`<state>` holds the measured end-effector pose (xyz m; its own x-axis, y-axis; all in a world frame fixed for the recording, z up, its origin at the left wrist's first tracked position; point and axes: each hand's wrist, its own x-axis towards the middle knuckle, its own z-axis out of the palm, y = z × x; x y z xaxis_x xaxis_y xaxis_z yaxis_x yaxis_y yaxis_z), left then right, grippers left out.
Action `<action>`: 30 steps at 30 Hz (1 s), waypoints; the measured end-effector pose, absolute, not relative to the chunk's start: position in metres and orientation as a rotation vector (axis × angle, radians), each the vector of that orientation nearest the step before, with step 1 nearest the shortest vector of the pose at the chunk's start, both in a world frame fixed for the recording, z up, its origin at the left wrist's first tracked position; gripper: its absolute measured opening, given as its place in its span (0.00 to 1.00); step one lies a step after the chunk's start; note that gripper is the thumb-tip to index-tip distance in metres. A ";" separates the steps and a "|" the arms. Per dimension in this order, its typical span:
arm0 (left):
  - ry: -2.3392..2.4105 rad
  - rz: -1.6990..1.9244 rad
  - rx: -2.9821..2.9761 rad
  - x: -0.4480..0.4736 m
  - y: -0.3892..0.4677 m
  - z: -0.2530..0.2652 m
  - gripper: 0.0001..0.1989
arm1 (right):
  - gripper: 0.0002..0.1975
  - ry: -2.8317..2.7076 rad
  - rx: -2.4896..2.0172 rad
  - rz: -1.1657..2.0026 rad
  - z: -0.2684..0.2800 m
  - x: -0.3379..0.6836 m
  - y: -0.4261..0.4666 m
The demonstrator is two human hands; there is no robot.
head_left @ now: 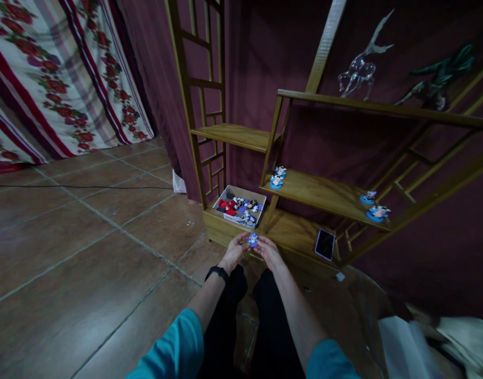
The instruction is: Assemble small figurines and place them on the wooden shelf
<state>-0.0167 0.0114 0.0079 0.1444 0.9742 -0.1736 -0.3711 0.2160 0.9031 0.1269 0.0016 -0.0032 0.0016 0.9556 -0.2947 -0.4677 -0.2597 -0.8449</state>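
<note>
Head view: the left hand (235, 249) and right hand (269, 251) meet in front of the low shelf unit (221, 228), fingers partly curled and nearly closed, their tips pinching one small purple-and-white figurine (253, 240) from either side. The figurine is held between the hands, apart from the box and just on the near side of it; it appears upright. Sound handling, in my judgement, means light pressure, fingertips low near the base, and thin parts left unloaded. A dark wristband (217, 273) is on the left wrist. Just beyond the hands, an open box (247, 191) contains jumbled red, black, white and purple figures (230, 210). To the right, on the middle shelf (320, 195), stand two blue-based figures (276, 181) at the left end and two more (378, 212) at the right. A dark-screened tablet (325, 244) rests below. Higher up is a clear deer ornament (357, 71). Brands and labels: none legible; any print on the box is too small to read.
</note>
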 end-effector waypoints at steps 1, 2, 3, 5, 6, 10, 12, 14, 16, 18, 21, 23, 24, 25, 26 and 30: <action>0.929 1.151 0.828 -0.017 0.012 0.007 0.24 | 0.14 -0.632 -1.070 1.545 -0.004 0.127 0.002; 0.923 1.154 0.830 -0.017 0.012 0.005 0.25 | 0.13 -0.623 -1.068 1.540 -0.005 0.127 0.002; 0.913 1.156 0.834 -0.017 0.012 0.003 0.26 | 0.13 -0.614 -1.064 1.535 -0.006 0.127 0.002; 0.890 1.156 0.848 -0.016 0.013 0.000 0.28 | 0.12 -0.602 -1.062 1.519 -0.009 0.126 0.003; 0.885 1.156 0.857 -0.016 0.014 -0.001 0.28 | 0.11 -0.598 -1.064 1.511 -0.010 0.126 0.003; 0.892 1.156 0.895 -0.016 0.015 -0.003 0.26 | 0.10 -0.606 -1.071 1.502 -0.012 0.126 0.004; 0.890 1.155 0.916 -0.016 0.016 -0.002 0.24 | 0.12 -0.625 -1.067 1.510 -0.010 0.126 0.004; 0.887 1.155 0.934 -0.016 0.016 -0.001 0.23 | 0.14 -0.642 -1.060 1.522 -0.008 0.127 0.003; 0.889 1.159 0.940 -0.016 0.015 -0.001 0.23 | 0.14 -0.648 -1.058 1.532 -0.005 0.127 0.002; 0.895 1.167 0.929 -0.015 0.015 -0.002 0.23 | 0.15 -0.642 -1.058 1.538 -0.003 0.128 0.001; 0.888 1.181 0.890 -0.015 0.016 -0.003 0.23 | 0.15 -0.625 -1.068 1.536 -0.003 0.129 0.001; 0.873 1.187 0.863 -0.014 0.016 -0.003 0.23 | 0.14 -0.617 -1.080 1.535 -0.004 0.129 0.001; 0.868 1.189 0.853 -0.014 0.016 -0.003 0.23 | 0.13 -0.615 -1.086 1.537 -0.005 0.130 0.001; 0.867 1.190 0.845 -0.014 0.015 -0.003 0.23 | 0.12 -0.615 -1.089 1.541 -0.005 0.130 0.002; 0.870 1.190 0.840 -0.014 0.015 -0.002 0.22 | 0.12 -0.616 -1.088 1.545 -0.006 0.131 0.002; 0.910 1.186 0.846 -0.015 0.014 0.000 0.21 | 0.12 -0.613 -1.078 1.549 -0.004 0.132 0.001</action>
<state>-0.0147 0.0142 0.0002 0.1313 0.9822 -0.1346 -0.3839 0.1756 0.9065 0.1321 0.0010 -0.0045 0.0120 0.9500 -0.3120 -0.4794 -0.2683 -0.8356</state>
